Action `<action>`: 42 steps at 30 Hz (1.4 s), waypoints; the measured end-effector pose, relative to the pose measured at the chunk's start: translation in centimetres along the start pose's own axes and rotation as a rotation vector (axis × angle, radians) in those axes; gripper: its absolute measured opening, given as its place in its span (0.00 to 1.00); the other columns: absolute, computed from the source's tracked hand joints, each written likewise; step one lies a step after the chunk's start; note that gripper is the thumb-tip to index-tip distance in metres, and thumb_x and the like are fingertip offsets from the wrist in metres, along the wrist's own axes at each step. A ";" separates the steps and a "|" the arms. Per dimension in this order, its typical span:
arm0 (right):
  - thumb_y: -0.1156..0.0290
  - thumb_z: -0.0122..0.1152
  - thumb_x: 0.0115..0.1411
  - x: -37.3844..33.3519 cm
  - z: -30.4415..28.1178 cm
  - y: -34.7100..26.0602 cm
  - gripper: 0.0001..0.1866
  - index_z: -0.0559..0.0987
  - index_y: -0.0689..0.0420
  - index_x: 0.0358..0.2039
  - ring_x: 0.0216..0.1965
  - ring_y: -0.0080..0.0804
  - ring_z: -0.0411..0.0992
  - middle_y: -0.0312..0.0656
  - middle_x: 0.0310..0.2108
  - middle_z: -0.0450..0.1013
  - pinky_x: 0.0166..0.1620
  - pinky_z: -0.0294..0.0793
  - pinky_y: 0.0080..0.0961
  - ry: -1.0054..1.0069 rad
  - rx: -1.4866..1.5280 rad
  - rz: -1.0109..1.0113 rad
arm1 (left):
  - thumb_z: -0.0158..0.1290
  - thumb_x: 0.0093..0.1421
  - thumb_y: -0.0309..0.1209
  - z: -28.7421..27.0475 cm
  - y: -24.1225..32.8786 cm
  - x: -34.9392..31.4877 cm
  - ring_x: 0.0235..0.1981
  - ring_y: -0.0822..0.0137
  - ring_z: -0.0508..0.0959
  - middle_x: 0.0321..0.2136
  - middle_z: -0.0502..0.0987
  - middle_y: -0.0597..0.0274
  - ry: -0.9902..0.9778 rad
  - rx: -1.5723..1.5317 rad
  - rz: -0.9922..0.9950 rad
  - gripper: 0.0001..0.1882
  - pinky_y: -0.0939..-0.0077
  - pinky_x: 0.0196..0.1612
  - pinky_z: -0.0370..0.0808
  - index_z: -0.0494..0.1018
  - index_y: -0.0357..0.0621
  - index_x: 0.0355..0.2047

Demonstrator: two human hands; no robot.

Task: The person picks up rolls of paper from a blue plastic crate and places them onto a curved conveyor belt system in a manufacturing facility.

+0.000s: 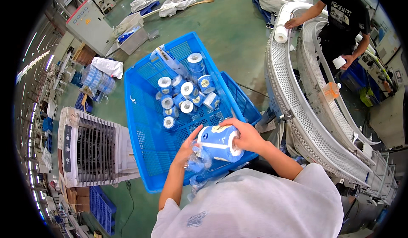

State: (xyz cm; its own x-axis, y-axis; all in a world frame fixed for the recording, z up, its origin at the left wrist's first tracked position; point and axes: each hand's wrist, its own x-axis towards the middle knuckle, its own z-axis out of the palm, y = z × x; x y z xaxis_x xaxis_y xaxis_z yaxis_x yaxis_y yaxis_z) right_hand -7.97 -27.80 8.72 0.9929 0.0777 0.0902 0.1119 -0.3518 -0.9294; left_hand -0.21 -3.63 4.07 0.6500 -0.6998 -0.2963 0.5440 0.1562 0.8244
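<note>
Both my hands hold a large toilet paper roll [217, 141] in blue printed wrapping, tilted over the near end of a big blue crate [138, 125]. My left hand [186, 149] is closed on the roll's left end, beside crumpled clear-and-blue plastic film [197, 160]. My right hand [246, 135] grips the right end, its fingers at the white core face. Inside the crate, several smaller blue-wrapped rolls [187, 89] lie in a loose group, some upright and some tipped over. A piece of printed plastic film [170, 61] lies against them at the far side.
A curved conveyor [293, 123] runs along the right, with white rolls [281, 32] and an orange bottle [330, 91] on it. A co-worker [344, 21] stands behind it, holding a white piece. A second blue crate [240, 98] adjoins mine; an air cooler [100, 151] stands left.
</note>
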 end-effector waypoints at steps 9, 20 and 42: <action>0.84 0.56 0.38 -3.1 0.3 -0.8 0.31 0.71 0.49 0.47 0.49 0.37 0.69 0.37 0.51 0.68 0.45 0.73 0.29 0.080 -0.423 -0.214 | 0.55 0.56 0.32 0.8 0.7 -1.8 0.25 0.78 0.68 0.22 0.72 0.69 0.135 0.753 -0.042 0.09 0.82 0.28 0.66 0.71 0.41 0.25; 0.79 0.55 0.55 -1.2 -0.1 4.1 0.18 0.68 0.61 0.48 0.43 0.25 0.70 0.42 0.41 0.72 0.46 0.69 0.20 0.616 0.509 0.028 | 0.55 0.52 0.28 10.6 -3.1 0.4 0.22 0.56 0.69 0.19 0.68 0.59 -0.039 1.152 0.726 0.08 0.67 0.24 0.64 0.67 0.42 0.21; 0.66 0.57 0.57 -2.2 3.0 12.7 0.31 0.59 0.57 0.59 0.56 0.33 0.62 0.45 0.56 0.61 0.58 0.61 0.34 -0.045 1.022 -0.067 | 0.54 0.50 0.59 5.6 -1.8 3.4 0.49 0.67 0.67 0.49 0.66 0.57 -0.178 0.589 0.314 0.48 0.73 0.53 0.62 0.53 0.36 0.59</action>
State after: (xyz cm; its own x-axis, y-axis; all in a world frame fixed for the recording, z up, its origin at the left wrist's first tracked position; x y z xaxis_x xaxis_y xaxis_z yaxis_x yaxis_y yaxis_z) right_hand -8.85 -29.62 -4.40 0.9811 0.1100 0.1593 0.0584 0.6164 -0.7853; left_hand -1.91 -10.19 4.25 0.6055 -0.7948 0.0414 -0.0675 0.0005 0.9977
